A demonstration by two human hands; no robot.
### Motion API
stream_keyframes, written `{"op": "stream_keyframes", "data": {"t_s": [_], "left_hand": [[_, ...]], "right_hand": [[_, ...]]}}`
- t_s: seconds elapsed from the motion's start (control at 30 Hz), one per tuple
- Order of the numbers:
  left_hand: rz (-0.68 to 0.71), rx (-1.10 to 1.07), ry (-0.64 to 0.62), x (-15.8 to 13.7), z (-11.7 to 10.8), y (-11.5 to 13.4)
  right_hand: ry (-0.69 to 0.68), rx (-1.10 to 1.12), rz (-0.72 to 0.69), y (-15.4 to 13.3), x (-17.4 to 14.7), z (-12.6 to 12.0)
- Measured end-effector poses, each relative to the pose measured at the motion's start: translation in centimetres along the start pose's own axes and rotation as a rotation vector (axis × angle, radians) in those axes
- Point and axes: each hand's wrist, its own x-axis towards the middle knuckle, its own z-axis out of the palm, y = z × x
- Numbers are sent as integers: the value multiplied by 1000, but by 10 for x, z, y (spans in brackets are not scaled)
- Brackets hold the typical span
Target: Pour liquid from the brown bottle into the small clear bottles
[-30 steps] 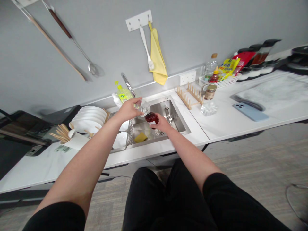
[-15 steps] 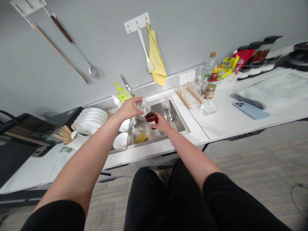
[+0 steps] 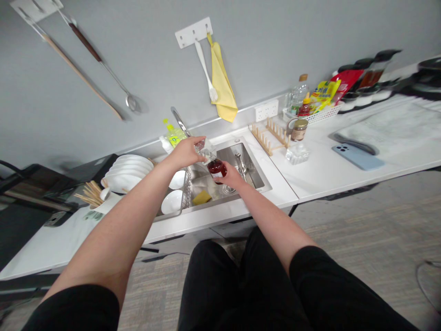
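Over the sink (image 3: pixel 260 177), my left hand (image 3: pixel 187 151) is closed around a clear, see-through cup-like container (image 3: pixel 208 151), tilted with its lower end against the top of a jar. My right hand (image 3: pixel 230 176) grips that jar (image 3: pixel 216 169), which is dark red with a pale label. Whether anything passes between the two is too small to make out. Below them, a yellow sponge (image 3: pixel 201 197) lies in the sink, beside a wire rack with white bowls (image 3: pixel 172 201). The faucet (image 3: pixel 179 120) rises behind my left hand.
Left of the sink stand stacked white plates (image 3: pixel 126 172) and a holder of chopsticks (image 3: pixel 92 193). To the right are a wooden rack (image 3: pixel 270 138), a small lidded jar (image 3: pixel 299 130), a clear block-like container (image 3: pixel 297 153), a blue phone (image 3: pixel 358 156) and a basket of condiments (image 3: pixel 322 115).
Both hands keep their holds almost unchanged. The clear container and the red jar look nearly still, while the whole view has shifted slightly.
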Motion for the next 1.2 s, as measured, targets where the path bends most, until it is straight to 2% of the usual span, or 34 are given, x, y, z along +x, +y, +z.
{"op": "stream_keyframes", "data": {"t_s": [0.37, 1.2], "left_hand": [[46, 106, -31, 8, -2, 8], [30, 230, -85, 17, -6, 33]], "right_hand": [[13, -4, 9, -1, 0, -1], [22, 17, -12, -1, 0, -4]]}}
